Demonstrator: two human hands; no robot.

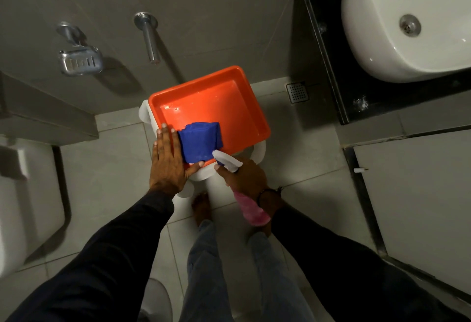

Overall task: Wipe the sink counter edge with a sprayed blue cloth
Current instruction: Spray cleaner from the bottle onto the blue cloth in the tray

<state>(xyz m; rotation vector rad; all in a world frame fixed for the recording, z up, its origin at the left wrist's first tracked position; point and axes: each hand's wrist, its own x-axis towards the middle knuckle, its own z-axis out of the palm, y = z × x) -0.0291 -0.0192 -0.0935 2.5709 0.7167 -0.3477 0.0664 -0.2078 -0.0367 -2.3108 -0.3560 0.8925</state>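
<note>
An orange tray [216, 97] is seen from above, resting on a white stool [258, 152] on the tiled floor. A folded blue cloth [200, 142] lies in the near left corner of the tray.

The left hand [169, 161] is laid flat over the tray's near left rim, palm down, with the arm stretched forward in a dark sleeve [122, 240]. Its fingers are extended and spread, not closed around anything; the thumb is angled out along the tray's near edge under the cloth, and the finger side of the hand is pressed against the cloth's left edge.

The right hand [244, 176] is held at the tray's near right corner, wrapped around the neck of a pink spray bottle [251, 210]. The bottle's white nozzle [225, 159] is pointed toward the cloth, its tip just over the cloth's near right corner, while the bottle body is tilted back toward the person. 1 finger is seen curled under the trigger.

A white sink [407, 20] on a black counter [328, 66] is seen to the far right of the tray, well apart from it.
</note>
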